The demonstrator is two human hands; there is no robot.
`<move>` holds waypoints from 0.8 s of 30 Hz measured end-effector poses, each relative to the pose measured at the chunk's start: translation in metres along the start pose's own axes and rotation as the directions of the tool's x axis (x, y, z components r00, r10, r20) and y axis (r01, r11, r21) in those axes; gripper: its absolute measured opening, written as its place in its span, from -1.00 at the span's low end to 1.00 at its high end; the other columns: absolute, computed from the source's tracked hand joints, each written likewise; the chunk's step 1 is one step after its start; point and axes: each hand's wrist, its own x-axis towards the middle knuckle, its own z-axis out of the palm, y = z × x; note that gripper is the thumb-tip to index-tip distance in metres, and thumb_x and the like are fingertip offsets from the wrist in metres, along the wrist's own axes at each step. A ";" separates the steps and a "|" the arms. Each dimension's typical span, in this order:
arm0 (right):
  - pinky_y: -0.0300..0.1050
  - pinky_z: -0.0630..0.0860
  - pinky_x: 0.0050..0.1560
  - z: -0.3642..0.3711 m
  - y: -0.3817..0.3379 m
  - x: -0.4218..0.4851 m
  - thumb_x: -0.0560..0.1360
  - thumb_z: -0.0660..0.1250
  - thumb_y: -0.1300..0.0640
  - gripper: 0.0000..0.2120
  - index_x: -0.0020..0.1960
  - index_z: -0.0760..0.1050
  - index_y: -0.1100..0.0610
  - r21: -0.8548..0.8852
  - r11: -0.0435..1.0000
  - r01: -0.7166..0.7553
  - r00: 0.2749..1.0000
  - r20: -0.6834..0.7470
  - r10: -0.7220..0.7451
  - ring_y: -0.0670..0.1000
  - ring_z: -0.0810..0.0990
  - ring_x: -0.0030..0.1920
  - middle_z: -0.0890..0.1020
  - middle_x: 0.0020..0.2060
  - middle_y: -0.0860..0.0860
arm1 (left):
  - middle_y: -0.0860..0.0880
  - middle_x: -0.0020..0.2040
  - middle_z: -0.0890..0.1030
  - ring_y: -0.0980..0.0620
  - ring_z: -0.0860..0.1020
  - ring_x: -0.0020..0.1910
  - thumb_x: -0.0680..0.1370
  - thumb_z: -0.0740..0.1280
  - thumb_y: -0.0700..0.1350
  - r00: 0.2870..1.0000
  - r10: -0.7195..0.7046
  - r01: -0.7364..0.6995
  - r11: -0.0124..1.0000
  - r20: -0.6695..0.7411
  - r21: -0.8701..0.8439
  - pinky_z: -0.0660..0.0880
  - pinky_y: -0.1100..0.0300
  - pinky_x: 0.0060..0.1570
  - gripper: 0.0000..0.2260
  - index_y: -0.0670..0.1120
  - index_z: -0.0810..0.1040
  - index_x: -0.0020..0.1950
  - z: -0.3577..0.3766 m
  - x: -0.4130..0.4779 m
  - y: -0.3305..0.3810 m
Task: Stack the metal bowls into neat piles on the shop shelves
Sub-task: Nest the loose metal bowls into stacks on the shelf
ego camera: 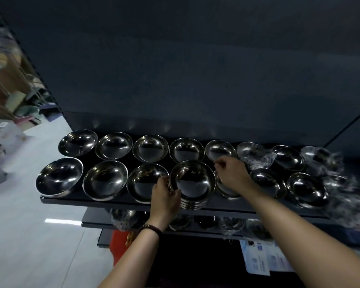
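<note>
Two rows of shiny metal bowls stand on a dark shelf. At the front middle is a pile of several nested bowls. My left hand grips the pile's left rim, fingers curled on its edge. My right hand lies to the right of the pile, its fingers curled at the near rim of a back-row bowl. A front-row bowl is partly hidden under that hand. Other single bowls sit to the left, such as a front bowl and a far-left bowl.
Bowls wrapped in clear plastic crowd the shelf's right end. A lower shelf holds more wrapped bowls. A dark back panel rises behind the shelf. Pale floor lies to the left, printed papers at lower right.
</note>
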 end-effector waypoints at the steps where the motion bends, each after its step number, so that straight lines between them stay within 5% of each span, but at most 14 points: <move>1: -0.23 0.45 0.09 -0.002 -0.002 0.011 0.62 0.38 0.11 -0.81 0.19 0.68 0.05 -0.026 0.999 0.041 0.999 0.022 -0.040 0.02 0.68 0.11 0.74 0.08 -0.01 | -0.02 0.08 0.65 -0.10 0.61 0.14 0.51 0.44 -0.10 1.000 0.023 -0.023 1.000 -0.007 0.000 0.56 -0.03 0.10 -0.73 0.01 0.50 0.19 0.001 -0.002 0.000; 6: -0.02 0.58 0.25 0.007 -0.006 0.059 0.59 0.39 0.15 -0.77 0.20 0.67 -0.04 -0.174 0.967 0.188 0.971 0.179 -0.157 0.04 0.67 0.19 0.71 0.15 -0.02 | 0.19 0.40 0.46 0.21 0.46 0.36 0.62 0.37 -0.12 0.973 0.229 -0.225 0.965 -0.021 0.137 0.46 0.19 0.32 -0.67 0.07 0.52 0.38 0.002 -0.022 -0.002; 8: 0.09 0.58 0.26 0.014 -0.002 0.075 0.57 0.40 0.13 -0.74 0.18 0.64 -0.15 -0.240 0.943 0.230 0.955 0.242 -0.172 0.03 0.65 0.21 0.69 0.17 -0.07 | 0.22 0.50 0.42 0.17 0.47 0.42 0.59 0.41 -0.05 0.950 0.302 -0.311 0.926 0.075 0.213 0.48 0.15 0.39 -0.63 0.10 0.54 0.40 0.004 -0.026 -0.012; 12: 0.00 0.54 0.22 0.027 0.007 0.092 0.57 0.41 0.18 -0.65 0.28 0.60 -0.15 -0.303 0.881 0.363 0.898 0.367 -0.244 0.06 0.58 0.32 0.61 0.30 -0.04 | 0.33 0.57 0.31 0.03 0.54 0.39 0.55 0.34 0.26 0.942 0.284 -0.326 0.897 0.176 0.299 0.64 0.06 0.20 -0.67 0.26 0.55 0.29 0.005 -0.025 -0.019; 17: -0.04 0.56 0.07 0.042 0.025 0.111 0.52 0.46 0.13 -0.69 0.21 0.62 -0.16 -0.277 0.871 0.407 0.870 0.409 -0.276 0.06 0.64 0.20 0.67 0.18 -0.04 | 0.32 0.65 0.21 0.02 0.31 0.52 0.59 0.43 0.15 0.952 0.268 -0.308 0.831 0.151 0.463 0.55 0.05 0.25 -0.74 0.26 0.57 0.27 0.003 -0.039 0.000; 24: 0.02 0.63 -0.01 0.049 0.022 0.121 0.52 0.43 0.14 -0.90 -0.12 0.63 -0.05 -0.259 0.799 0.543 0.797 0.459 -0.393 0.06 0.67 -0.01 0.67 -0.04 -0.01 | 0.30 0.67 0.20 0.00 0.33 0.52 0.62 0.43 0.06 0.946 0.303 -0.320 0.803 0.118 0.502 0.52 0.08 0.29 -0.78 0.31 0.64 0.23 0.009 -0.044 0.007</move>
